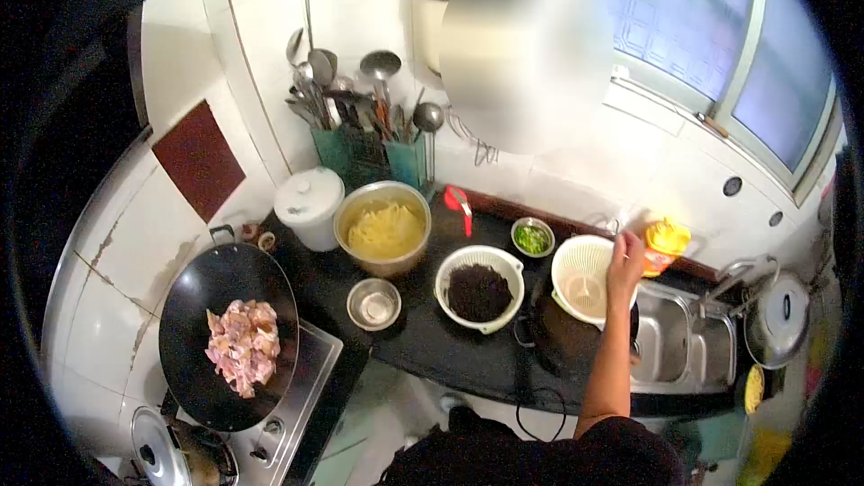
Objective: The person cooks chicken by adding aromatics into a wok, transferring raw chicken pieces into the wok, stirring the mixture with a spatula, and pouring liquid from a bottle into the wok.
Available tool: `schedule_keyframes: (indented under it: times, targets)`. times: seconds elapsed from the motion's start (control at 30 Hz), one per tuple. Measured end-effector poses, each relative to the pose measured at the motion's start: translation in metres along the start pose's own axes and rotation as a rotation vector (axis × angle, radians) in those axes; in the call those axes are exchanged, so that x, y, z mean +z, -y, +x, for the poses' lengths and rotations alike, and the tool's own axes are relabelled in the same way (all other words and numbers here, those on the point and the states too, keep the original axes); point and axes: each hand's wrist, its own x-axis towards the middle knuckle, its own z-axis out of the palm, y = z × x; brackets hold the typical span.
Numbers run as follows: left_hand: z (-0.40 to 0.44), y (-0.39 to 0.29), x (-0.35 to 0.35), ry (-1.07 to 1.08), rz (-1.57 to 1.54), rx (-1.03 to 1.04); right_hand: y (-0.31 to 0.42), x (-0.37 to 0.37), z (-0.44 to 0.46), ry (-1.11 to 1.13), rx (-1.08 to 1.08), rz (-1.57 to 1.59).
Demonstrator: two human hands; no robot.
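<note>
My right hand (627,256) reaches over the dark counter at the right, its fingers closed on the rim of a white colander (576,281). Nothing solid shows inside the colander, which is above a dark pot (551,333). A yellow packet (664,243) stands just right of the hand, against the wall. To the left are a small bowl of chopped green pieces (532,238) and a white basket of dark food (480,292). My left hand is out of view.
A wok (184,306) with raw meat pieces (243,346) sits on the stove (310,364). Along the counter are a pot of yellow strips (385,223), a metal bowl (373,304), a white lidded pot (310,202) and a utensil holder (407,162). A sink (664,333) is at right.
</note>
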Motion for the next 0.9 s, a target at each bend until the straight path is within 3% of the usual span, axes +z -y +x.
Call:
schedule_keyframes:
  times: [0.13, 0.2, 0.23, 0.3, 0.37, 0.5, 0.57, 0.7, 0.77, 0.8, 0.83, 0.9]
  targets:
    - [0.004, -0.03, 0.017, -0.023, 0.016, 0.004, 0.114, 0.094, 0.019, 0.215, -0.048, 0.46]
    - [0.0, -0.035, 0.019, -0.043, 0.018, 0.001, 0.174, 0.144, 0.027, 0.342, -0.259, 0.574]
    - [-0.002, -0.036, 0.021, -0.053, 0.015, -0.001, 0.194, 0.174, 0.029, 0.468, -0.265, 0.675]
    - [-0.007, -0.038, 0.025, -0.073, 0.002, -0.001, 0.235, 0.221, 0.035, 0.547, -0.219, 0.671]
    - [-0.013, -0.038, 0.029, -0.088, -0.012, -0.007, 0.258, 0.28, 0.038, 0.509, -0.151, 0.436]
    - [-0.023, -0.031, 0.037, -0.122, -0.041, -0.026, 0.282, 0.325, 0.059, 0.659, -0.112, 0.334]
    - [-0.029, -0.027, 0.04, -0.137, -0.057, -0.038, 0.295, 0.329, 0.08, 0.414, -0.244, 0.359]
    - [-0.039, -0.019, 0.05, -0.158, -0.065, -0.032, 0.322, 0.292, 0.143, 0.263, -0.394, 0.396]
    - [-0.049, -0.016, 0.054, -0.176, -0.046, 0.002, 0.331, 0.238, 0.161, 0.259, -0.356, 0.524]
    - [-0.055, -0.013, 0.056, -0.193, -0.02, 0.046, 0.331, 0.209, 0.165, 0.176, -0.435, 0.596]
    - [-0.066, -0.013, 0.056, -0.222, 0.098, 0.164, 0.326, 0.184, 0.165, 0.119, -0.544, 0.607]
    - [-0.091, -0.054, 0.054, -0.367, 0.568, 0.512, 0.327, 0.12, 0.145, 0.216, -0.359, 0.75]
